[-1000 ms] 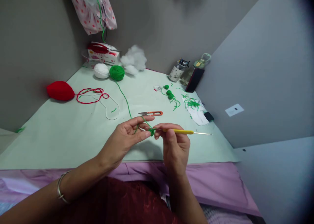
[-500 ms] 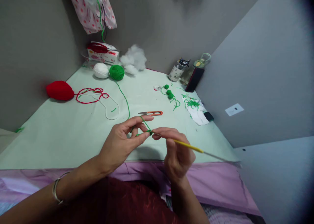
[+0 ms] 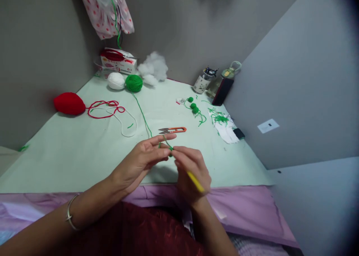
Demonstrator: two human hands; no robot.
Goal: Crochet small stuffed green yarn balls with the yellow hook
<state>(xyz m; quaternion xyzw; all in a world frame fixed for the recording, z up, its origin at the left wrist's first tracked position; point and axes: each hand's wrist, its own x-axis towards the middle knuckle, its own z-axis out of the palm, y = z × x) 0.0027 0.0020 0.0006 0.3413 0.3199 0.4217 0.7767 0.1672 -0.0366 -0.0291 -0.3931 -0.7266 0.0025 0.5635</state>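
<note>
Between thumb and fingers my left hand (image 3: 141, 157) pinches a small green crochet piece (image 3: 171, 151), and a strand of green yarn passes over its raised index finger. My right hand (image 3: 193, 170) is closed around a crochet hook with a yellow handle (image 3: 196, 182); its fingertips meet the crochet piece, and the hook's tip is hidden there. From my left hand the strand runs back across the table to a green yarn ball (image 3: 134, 83). Just beyond my fingers lie orange thread snips (image 3: 176, 129).
A red yarn ball (image 3: 69, 103) with loose red and white strands lies left. A white yarn ball (image 3: 116, 80) and white stuffing (image 3: 153, 68) sit at the back. Small green balls (image 3: 193, 106), yarn scraps (image 3: 220, 117), a phone (image 3: 223, 91) and a bottle (image 3: 228, 73) occupy the right side.
My right hand has turned and shifted left, so the hook's handle now points more toward me. My left hand has rolled slightly, its thumb lying more across the top.
</note>
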